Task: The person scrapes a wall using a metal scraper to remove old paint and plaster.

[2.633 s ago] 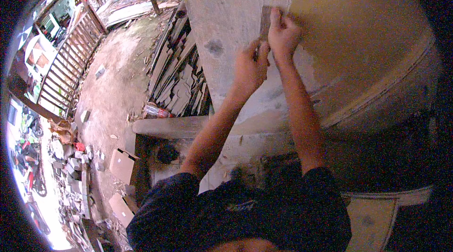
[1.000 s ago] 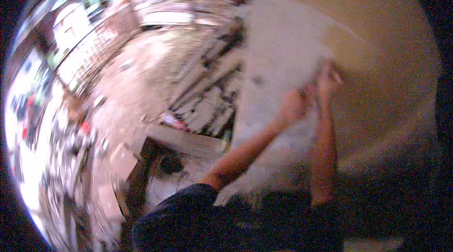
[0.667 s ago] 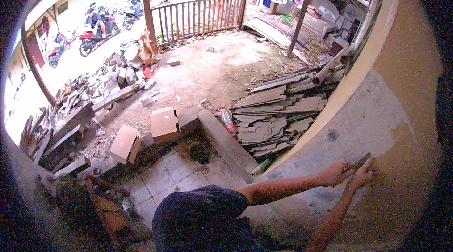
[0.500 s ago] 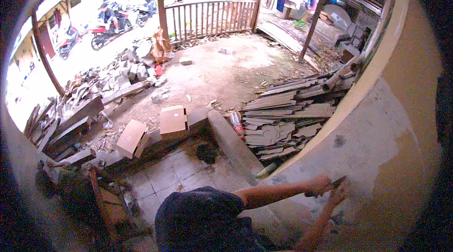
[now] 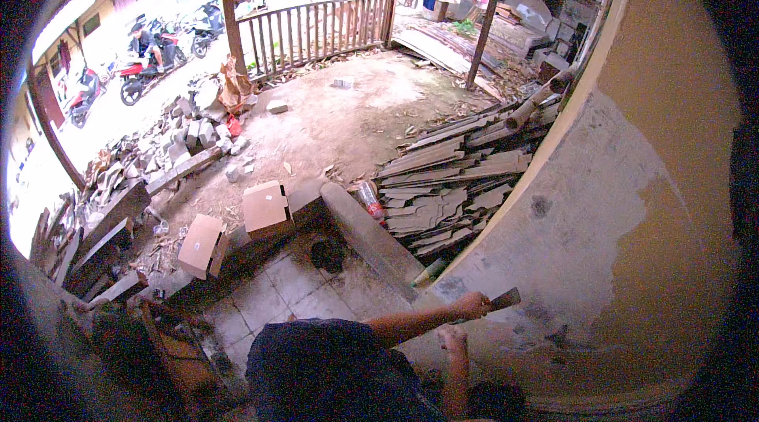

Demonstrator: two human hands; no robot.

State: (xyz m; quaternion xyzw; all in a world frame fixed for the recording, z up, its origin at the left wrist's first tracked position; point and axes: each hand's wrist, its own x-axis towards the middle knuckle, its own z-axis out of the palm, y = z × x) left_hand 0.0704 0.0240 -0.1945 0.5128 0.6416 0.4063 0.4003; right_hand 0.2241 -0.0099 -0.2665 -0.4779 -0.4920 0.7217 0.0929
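My left hand (image 5: 472,306) is closed around a flat-bladed tool, which looks like a scraper (image 5: 506,298); its broad blade sticks out past my fingers toward the wall. Just nearer and a little to the left, my right hand (image 5: 453,337) is raised with its fingers curled in. What the right hand holds, if anything, does not show. Both hands are in front of a wall (image 5: 581,208) with a bare grey patch beside yellow paint. Dark marks spot the grey part. My dark sleeve covers the left upper arm.
Stacked roof tiles (image 5: 443,212) lie beyond the low ledge (image 5: 368,228), near a plastic bottle (image 5: 369,199). Two cardboard boxes (image 5: 266,208) rest along the step. A dark bucket-like thing (image 5: 326,254) stands on the tiled floor. Rubble (image 5: 178,133) and planks are at left; a person is among motorbikes beyond.
My hands have come away from the wall patch toward the left and moved apart from each other. The scraper's blade now shows more plainly. The whole view has shifted.
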